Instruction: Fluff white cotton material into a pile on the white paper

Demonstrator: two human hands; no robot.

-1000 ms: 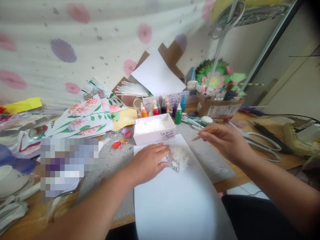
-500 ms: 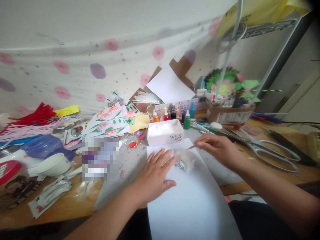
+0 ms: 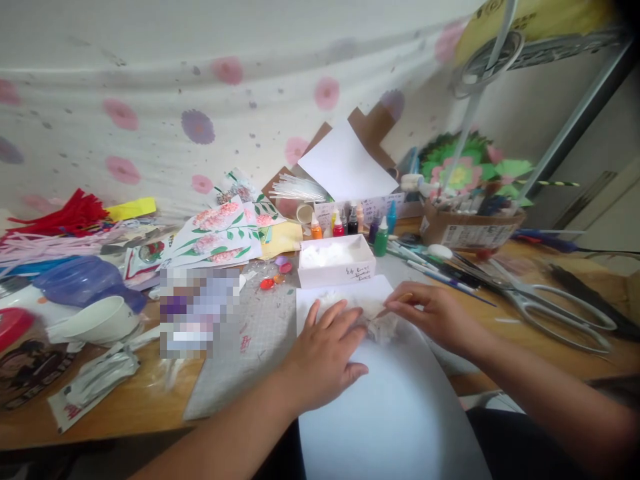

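right hand (image 3: pixel 433 313) has the slim pointed tool (image 3: pixel 406 296) pinched, tip down at the white fluffy wad (image 3: pixel 384 329). left hand (image 3: pixel 323 353) is spread loose beside it, can't tell if it's pressing. wad's just in front of the white box (image 3: pixel 337 275). imo steady it lightly, fingertips clear of the point.

I see everything through one camera worn on the person's head, above the near side of the surface (image 3: pixel 135 407), looking forward and down past both forearms at the white box (image 3: pixel 336 273). I have that box just below the middle of my view, near enough to show handwriting on its front, though I can't read it. My view runs wide: a cup (image 3: pixel 103 320) left of the box, shears (image 3: pixel 517 292) to its right, flowered cloth (image 3: pixel 165 100) behind it.
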